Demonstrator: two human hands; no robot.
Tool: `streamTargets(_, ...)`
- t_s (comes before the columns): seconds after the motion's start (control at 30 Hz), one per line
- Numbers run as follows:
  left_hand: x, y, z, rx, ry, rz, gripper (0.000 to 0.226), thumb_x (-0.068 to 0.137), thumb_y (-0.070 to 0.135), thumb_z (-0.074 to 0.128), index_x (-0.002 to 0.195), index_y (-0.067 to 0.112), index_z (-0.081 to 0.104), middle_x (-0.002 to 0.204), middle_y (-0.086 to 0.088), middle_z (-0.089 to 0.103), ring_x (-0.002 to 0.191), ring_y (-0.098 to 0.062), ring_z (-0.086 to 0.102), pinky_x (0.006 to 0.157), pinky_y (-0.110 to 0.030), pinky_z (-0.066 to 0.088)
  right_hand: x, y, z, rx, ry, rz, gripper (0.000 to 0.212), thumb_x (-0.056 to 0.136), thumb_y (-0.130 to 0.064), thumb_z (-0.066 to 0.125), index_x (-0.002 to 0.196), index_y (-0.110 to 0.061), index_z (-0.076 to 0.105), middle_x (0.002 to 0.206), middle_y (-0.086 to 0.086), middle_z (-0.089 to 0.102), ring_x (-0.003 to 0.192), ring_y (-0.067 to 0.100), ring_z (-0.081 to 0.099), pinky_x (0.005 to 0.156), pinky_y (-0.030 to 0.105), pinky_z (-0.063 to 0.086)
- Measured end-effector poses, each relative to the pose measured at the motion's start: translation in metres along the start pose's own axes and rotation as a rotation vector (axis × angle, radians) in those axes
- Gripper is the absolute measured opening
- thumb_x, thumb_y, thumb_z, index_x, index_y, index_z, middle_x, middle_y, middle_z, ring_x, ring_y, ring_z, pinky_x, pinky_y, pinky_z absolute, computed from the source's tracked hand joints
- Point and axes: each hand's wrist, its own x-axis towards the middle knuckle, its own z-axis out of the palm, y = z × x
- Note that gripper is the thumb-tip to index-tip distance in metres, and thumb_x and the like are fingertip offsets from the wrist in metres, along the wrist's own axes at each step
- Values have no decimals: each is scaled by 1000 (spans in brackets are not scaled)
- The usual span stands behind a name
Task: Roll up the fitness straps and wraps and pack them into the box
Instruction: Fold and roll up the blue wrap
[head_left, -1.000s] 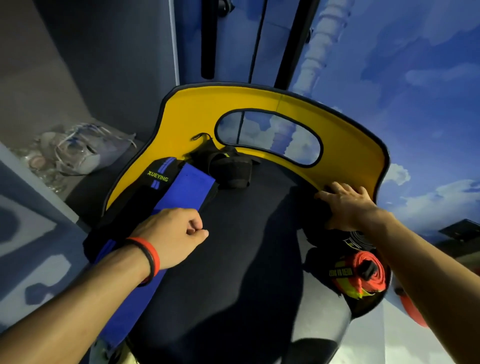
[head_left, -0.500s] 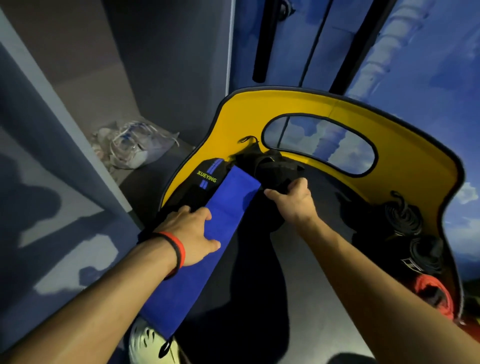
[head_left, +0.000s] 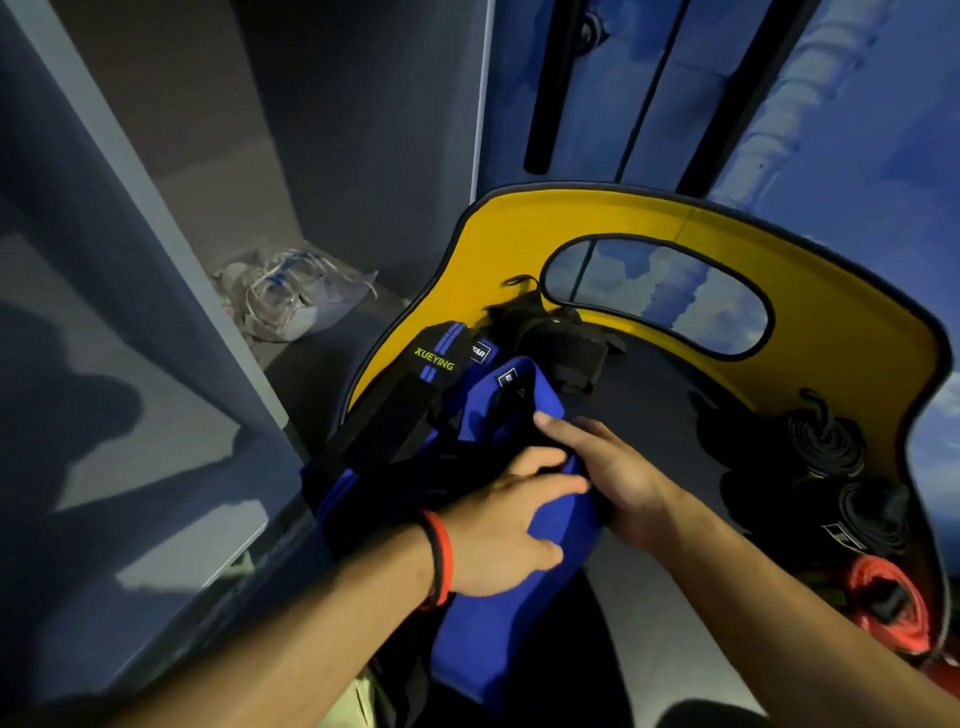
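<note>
A broad blue wrap (head_left: 519, 582) is being held at the middle of the view, gripped by the left hand (head_left: 498, 530) and the right hand (head_left: 613, 478). Its far end is being bunched into a loose fold, and its near end is being left flat toward six o'clock. At ten o'clock of it, a black wrap (head_left: 415, 384) lettered XUEYING with blue stripes is being draped unrolled. At one o'clock a black strap bundle (head_left: 561, 343) is being left crumpled. At three o'clock two rolled black straps (head_left: 826, 441) are being kept coiled side by side, and at four o'clock a rolled red strap (head_left: 888, 603) is being kept just beside them.
</note>
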Motion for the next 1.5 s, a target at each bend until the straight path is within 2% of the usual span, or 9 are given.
streamTargets(0.13,-4,7,20,-51,-159,67,40,97,9,58,128,33,67,159,19,22,146,3,17,100,8,13,-40,0,-32,66,-69,61,63,77,-45,76,122,-1,70,119,22,72,104,38,69,98,48,53)
streamTargets(0.33,9,-4,17,-137,64,-194,28,76,17,53,63,34,71,77,1,72,71,-20,67,69,-34,54,-84,8,-52,214,-110,-42,31,84,-37,58,87,-13,79,90,15,75,79,26,70,74,36,53)
streamTargets(0.53,27,14,1,-908,153,-383,41,97,50,53,135,35,48,127,-5,64,111,-26,67,100,-42,50,-113,21,-51,341,-286,-114,51,63,-36,78,108,-12,79,108,18,75,91,27,74,76,34,60)
streamTargets(0.73,42,30,26,-1118,217,-203,73,68,34,84,133,43,53,123,3,70,112,-23,68,95,-48,55,-119,21,-52,413,-350,-72,63,64,-36,65,113,4,74,111,33,70,93,39,71,82,42,60)
streamTargets(0.93,38,49,22,-1400,166,-23,69,62,7,47,130,5,55,80,-22,49,59,-27,45,60,-37,38,-113,13,-51,449,-229,-51,66,69,-19,49,128,6,66,129,31,65,115,42,67,95,47,59)
streamTargets(1.07,52,26,-2,-999,297,-318,41,72,33,79,60,-5,69,49,-18,60,38,-22,59,61,-30,58,-117,6,-51,338,-117,-104,47,87,-13,55,133,-17,60,123,23,71,112,43,68,95,52,57)
streamTargets(1.23,57,24,3,-1030,546,-148,20,99,15,57,110,13,73,108,-14,75,93,-27,72,87,-36,56,-119,6,-48,340,-40,-135,33,102,-19,51,132,-25,63,123,19,72,104,39,67,96,50,51)
streamTargets(1.33,68,4,-4,-345,711,-80,21,99,18,61,117,19,71,116,-1,66,108,-19,65,98,-29,50,-118,10,-48,312,55,-168,32,103,-10,50,125,-24,68,113,17,76,100,37,72,91,48,55)
streamTargets(1.5,70,-31,-9,-135,668,-251,84,81,17,82,152,24,38,135,-3,52,122,-19,56,107,-34,45,-115,20,-50,198,143,-143,34,98,3,52,113,-17,74,101,19,77,86,35,74,87,48,56)
